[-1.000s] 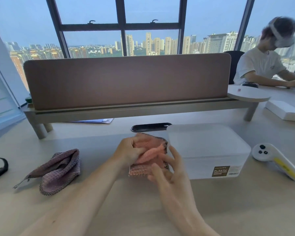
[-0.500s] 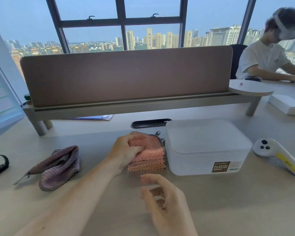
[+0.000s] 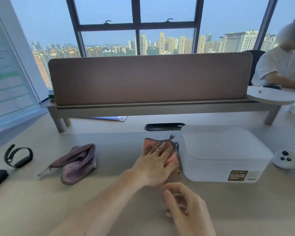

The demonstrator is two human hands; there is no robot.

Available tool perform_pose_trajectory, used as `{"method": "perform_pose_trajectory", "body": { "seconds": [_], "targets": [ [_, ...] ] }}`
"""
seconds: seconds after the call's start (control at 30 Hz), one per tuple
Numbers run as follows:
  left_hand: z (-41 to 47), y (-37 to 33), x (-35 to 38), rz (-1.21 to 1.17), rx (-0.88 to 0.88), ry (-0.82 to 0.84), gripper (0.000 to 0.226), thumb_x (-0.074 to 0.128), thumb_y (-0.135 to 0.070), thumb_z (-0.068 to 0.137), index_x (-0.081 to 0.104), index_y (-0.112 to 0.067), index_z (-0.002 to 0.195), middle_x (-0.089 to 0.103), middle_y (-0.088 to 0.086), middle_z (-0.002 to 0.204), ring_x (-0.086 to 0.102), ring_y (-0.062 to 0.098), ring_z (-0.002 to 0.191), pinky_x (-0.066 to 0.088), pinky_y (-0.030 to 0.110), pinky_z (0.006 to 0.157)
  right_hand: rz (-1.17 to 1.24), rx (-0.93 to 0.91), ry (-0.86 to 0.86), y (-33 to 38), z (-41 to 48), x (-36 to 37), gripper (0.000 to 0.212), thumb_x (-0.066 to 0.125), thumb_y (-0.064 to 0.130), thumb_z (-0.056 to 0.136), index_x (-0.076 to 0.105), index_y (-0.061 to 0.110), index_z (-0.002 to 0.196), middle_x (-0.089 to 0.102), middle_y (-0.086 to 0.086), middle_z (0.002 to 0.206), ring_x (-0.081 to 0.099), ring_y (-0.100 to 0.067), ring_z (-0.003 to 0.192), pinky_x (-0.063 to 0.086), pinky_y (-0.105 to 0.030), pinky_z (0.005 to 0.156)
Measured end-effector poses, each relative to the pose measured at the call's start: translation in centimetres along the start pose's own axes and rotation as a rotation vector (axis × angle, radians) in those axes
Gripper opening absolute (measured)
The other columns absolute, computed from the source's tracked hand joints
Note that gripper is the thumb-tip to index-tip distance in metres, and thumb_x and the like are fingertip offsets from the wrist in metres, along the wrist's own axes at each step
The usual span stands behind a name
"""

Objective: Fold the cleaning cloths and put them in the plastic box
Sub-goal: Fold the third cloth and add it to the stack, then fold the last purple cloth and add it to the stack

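Pressing step, by the look of it: left hand (image 3: pixel 157 160) flat and spread, palm down on the folded pink cloth (image 3: pixel 174 160), at centre of the desk (image 3: pixel 109 210). Cloth just beside the plastic box (image 3: pixel 225 155), at nine o'clock of it, perhaps touching its near wall; cannot tell. Box at three o'clock of the hand, lid (image 3: pixel 218 142) on and closed. Right hand (image 3: pixel 184 206) at six o'clock of the cloth, off the desk surface or barely above it, fingers loosely curled, holding nothing.

Second cloth, the purple cloth (image 3: pixel 75 163), at nine o'clock of the pink one and well apart, loosely bunched, not yet folded square.

Judged stage: first cloth folded and being flattened; nothing visibly in the box, though frosted walls hide the inside.

Next move likely calls for lifting the lid with the free right hand, since nothing goes in while it sits shut; then sliding or lifting the pink cloth without letting the fold spring open. Purple cloth to follow.

Elsewhere, unrelated: black wristband (image 3: pixel 18 156) at far nine o'clock, white controller (image 3: pixel 286 159) at three o'clock beyond the box.
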State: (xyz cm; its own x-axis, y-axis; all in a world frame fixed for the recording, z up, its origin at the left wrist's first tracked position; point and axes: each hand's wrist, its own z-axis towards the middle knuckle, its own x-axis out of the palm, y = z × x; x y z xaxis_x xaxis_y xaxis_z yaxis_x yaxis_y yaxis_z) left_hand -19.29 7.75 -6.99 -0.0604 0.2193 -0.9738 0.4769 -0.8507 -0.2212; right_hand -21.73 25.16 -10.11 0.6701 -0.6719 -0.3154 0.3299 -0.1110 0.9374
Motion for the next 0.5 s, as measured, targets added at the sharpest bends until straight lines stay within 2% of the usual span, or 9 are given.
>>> {"method": "perform_pose_trajectory", "body": {
  "seconds": [0.07, 0.13, 0.17, 0.23, 0.27, 0.3, 0.37, 0.43, 0.5],
  "targets": [
    [-0.7, 0.7, -1.5, -0.235, 0.021, -0.064, 0.063, 0.023, -0.057, 0.107, 0.016, -0.032, 0.164, 0.003, -0.008, 0.173, -0.007, 0.007, 0.158, -0.004, 0.035, 0.128, -0.001, 0.025, -0.01, 0.1, -0.2, -0.4, 0.028, 0.071, 0.014, 0.09, 0.075, 0.04, 0.082, 0.076, 0.008, 0.074, 0.074, -0.013, 0.066, 0.063, -0.039, 0.06],
    [-2.1, 3.0, -3.3, -0.446, 0.003, -0.242, 0.054, 0.033, -0.048, 0.109, 0.03, -0.031, 0.16, 0.019, -0.012, 0.169, 0.007, 0.003, 0.156, 0.006, 0.03, 0.127, 0.013, 0.042, -0.008, 0.4, -0.3, -0.7, 0.026, 0.07, 0.016, 0.09, 0.076, 0.038, 0.078, 0.077, 0.007, 0.073, 0.075, -0.012, 0.067, 0.064, -0.035, 0.061],
    [-3.1, 5.0, -4.1, -0.463, -0.031, -0.356, 0.05, 0.04, -0.041, 0.108, 0.038, -0.029, 0.157, 0.028, -0.012, 0.165, 0.017, 0.004, 0.154, 0.013, 0.027, 0.125, 0.019, 0.048, -0.006, 0.5, -0.4, -0.9, 0.025, 0.07, 0.016, 0.09, 0.076, 0.037, 0.077, 0.077, 0.008, 0.075, 0.075, -0.01, 0.068, 0.063, -0.034, 0.061],
    [-5.5, 10.4, -5.0, -0.278, -0.191, -0.533, 0.047, 0.054, -0.033, 0.103, 0.049, -0.023, 0.148, 0.043, -0.005, 0.157, 0.035, 0.014, 0.147, 0.027, 0.03, 0.12, 0.026, 0.066, 0.002, 0.6, -0.5, -1.0, 0.019, 0.071, 0.014, 0.09, 0.078, 0.029, 0.08, 0.078, 0.01, 0.077, 0.076, -0.008, 0.069, 0.062, -0.033, 0.058],
    [-6.7, 13.6, -5.1, -0.11, -0.327, -0.555, 0.049, 0.058, -0.032, 0.099, 0.051, -0.021, 0.146, 0.046, 0.001, 0.154, 0.04, 0.02, 0.144, 0.031, 0.035, 0.117, 0.027, 0.075, 0.007, 0.7, -0.5, -0.9, 0.017, 0.071, 0.014, 0.089, 0.078, 0.027, 0.081, 0.078, 0.01, 0.077, 0.076, -0.008, 0.069, 0.061, -0.032, 0.057],
    [-8.1, 16.7, -5.2, 0.043, -0.494, -0.52, 0.052, 0.061, -0.033, 0.096, 0.051, -0.019, 0.144, 0.048, 0.005, 0.152, 0.042, 0.026, 0.141, 0.034, 0.039, 0.114, 0.03, 0.082, 0.01, 0.7, -0.5, -0.6, 0.016, 0.071, 0.014, 0.089, 0.078, 0.026, 0.081, 0.078, 0.009, 0.077, 0.076, -0.008, 0.068, 0.061, -0.033, 0.057],
    [-10.4, 21.2, -5.0, 0.13, -0.774, -0.348, 0.054, 0.062, -0.035, 0.092, 0.051, -0.015, 0.141, 0.053, 0.012, 0.146, 0.049, 0.033, 0.134, 0.04, 0.042, 0.107, 0.029, 0.08, 0.019, 0.9, -0.5, 0.3, 0.017, 0.071, 0.015, 0.089, 0.078, 0.027, 0.08, 0.078, 0.008, 0.076, 0.076, -0.01, 0.068, 0.063, -0.036, 0.061],
    [-11.7, 23.2, -4.9, 0.008, -0.841, -0.238, 0.038, 0.061, -0.032, 0.092, 0.062, -0.014, 0.126, 0.065, 0.015, 0.13, 0.059, 0.036, 0.12, 0.048, 0.039, 0.097, 0.022, 0.081, 0.044, 1.4, -0.6, 1.3, 0.018, 0.071, 0.018, 0.089, 0.078, 0.03, 0.079, 0.078, 0.009, 0.074, 0.075, -0.011, 0.067, 0.064, -0.04, 0.065],
    [-12.3, 23.3, -5.2, -0.095, -0.792, -0.328, 0.016, 0.064, -0.029, 0.092, 0.068, -0.016, 0.099, 0.071, 0.014, 0.107, 0.065, 0.036, 0.105, 0.051, 0.038, 0.085, -0.006, 0.055, 0.077, 2.1, -0.6, 2.1, 0.017, 0.071, 0.021, 0.09, 0.077, 0.032, 0.08, 0.078, 0.01, 0.074, 0.075, -0.009, 0.068, 0.064, -0.043, 0.067]
  ]
}}
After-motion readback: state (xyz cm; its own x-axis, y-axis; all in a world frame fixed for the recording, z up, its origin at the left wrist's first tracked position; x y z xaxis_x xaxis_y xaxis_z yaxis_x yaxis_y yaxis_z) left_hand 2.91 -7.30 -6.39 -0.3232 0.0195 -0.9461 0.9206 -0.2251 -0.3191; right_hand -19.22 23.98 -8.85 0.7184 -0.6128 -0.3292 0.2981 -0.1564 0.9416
